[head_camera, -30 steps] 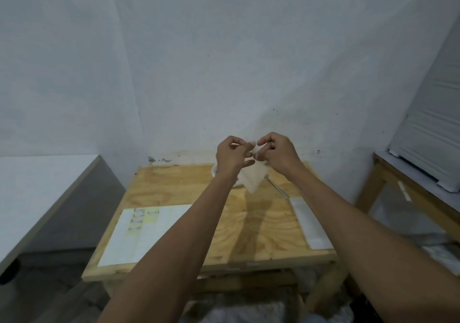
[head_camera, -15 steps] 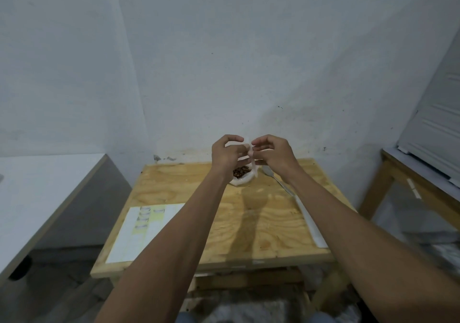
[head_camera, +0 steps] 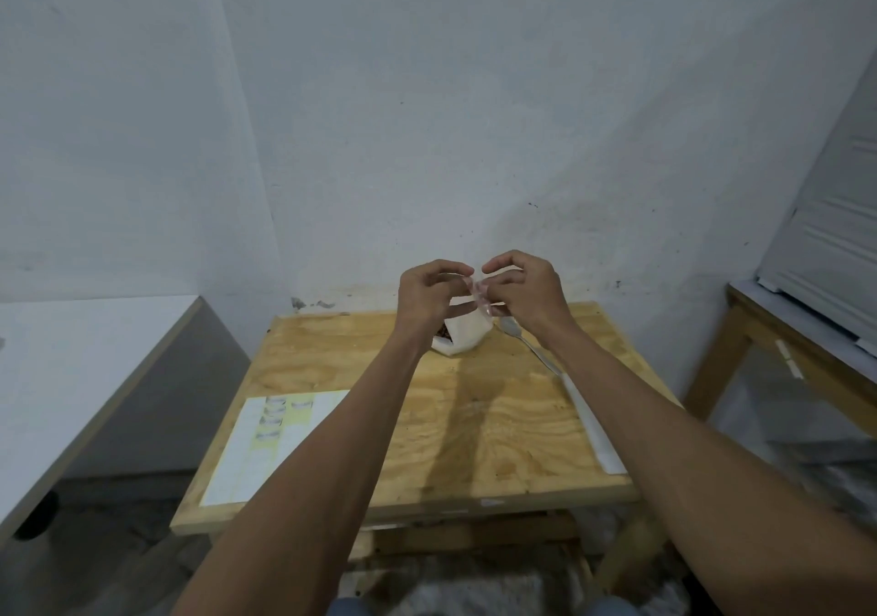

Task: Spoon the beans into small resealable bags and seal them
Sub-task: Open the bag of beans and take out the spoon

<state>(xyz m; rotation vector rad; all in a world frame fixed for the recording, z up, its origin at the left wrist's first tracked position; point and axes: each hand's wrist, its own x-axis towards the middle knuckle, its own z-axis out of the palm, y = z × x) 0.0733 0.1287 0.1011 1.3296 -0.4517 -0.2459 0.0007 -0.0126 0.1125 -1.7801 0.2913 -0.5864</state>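
Since half a second ago our hands have barely shifted — both sit a touch higher against the wall, and the bag now hangs lower over the far part of the table, hiding most of the bowl of beans that showed earlier.

Nearest us, two bare forearms run up from the bottom edge. On the table (head_camera: 474,435), plywood, a white sheet with grey marks (head_camera: 265,444) lies front-left and a long white strip (head_camera: 593,430) lies along the right side. Further back, a spoon (head_camera: 531,347) rests on the wood just right of the bag. Behind the bag's lower left corner a patch of dark beans (head_camera: 443,332) shows; we cannot tell what they sit in.

Our left hand (head_camera: 429,295) and right hand (head_camera: 529,290) are both curled, fingertips pinching the top edge of the small resealable bag (head_camera: 467,330), held up between them. We judge we are parting the mouth for filling; no beans visible inside.

Risk: thin film slips from a pinch and the bag drops into the beans — or only one layer is caught, so the mouth won't open and a spoonful spills on the table.
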